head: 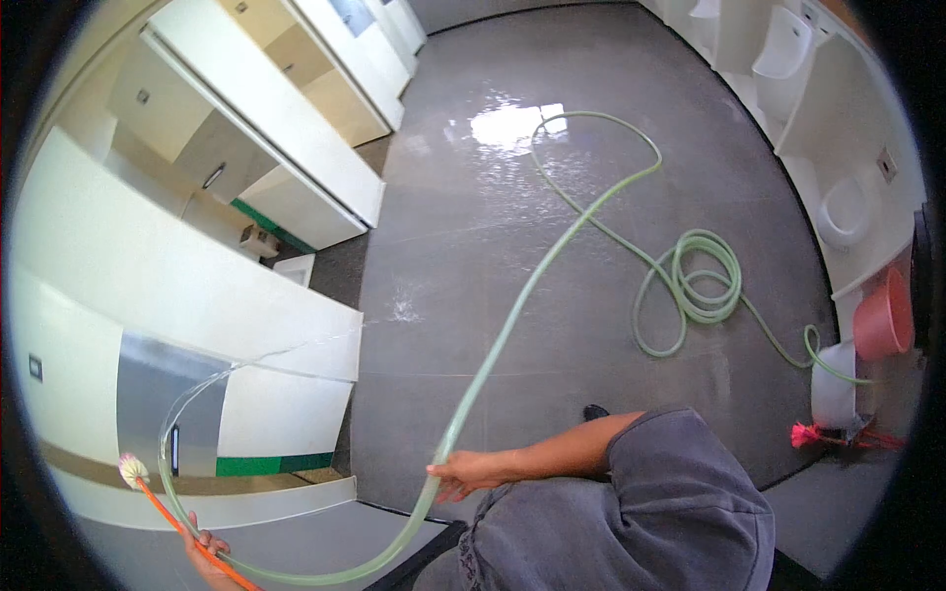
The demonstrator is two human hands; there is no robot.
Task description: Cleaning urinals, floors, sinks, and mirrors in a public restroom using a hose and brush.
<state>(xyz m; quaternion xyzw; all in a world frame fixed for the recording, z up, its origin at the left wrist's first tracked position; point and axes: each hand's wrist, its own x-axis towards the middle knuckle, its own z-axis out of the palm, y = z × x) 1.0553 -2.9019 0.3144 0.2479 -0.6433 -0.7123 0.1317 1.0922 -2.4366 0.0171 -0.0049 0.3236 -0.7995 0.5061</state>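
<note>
At the lower left, my left hand (205, 552) grips a pale green hose (517, 310) near its end, together with the orange handle of a brush (161, 510). White bristles (134, 470) top that handle. From the hose end a stream of water (222, 373) arcs up and right, splashing on the grey floor (458, 295). My right hand (469, 475) is closed around the same hose farther along, in front of my grey clothing. Beyond it the hose loops over the wet floor into a coil (706, 277), then runs to the right.
Toilet stalls with pale partitions (185, 251) line the left side. Urinals (845, 210) are along the right wall. A pink bucket (883, 318), a white bucket (831, 388) and a red fibrous bundle (805, 434) stand at the right. Water shines on the floor ahead.
</note>
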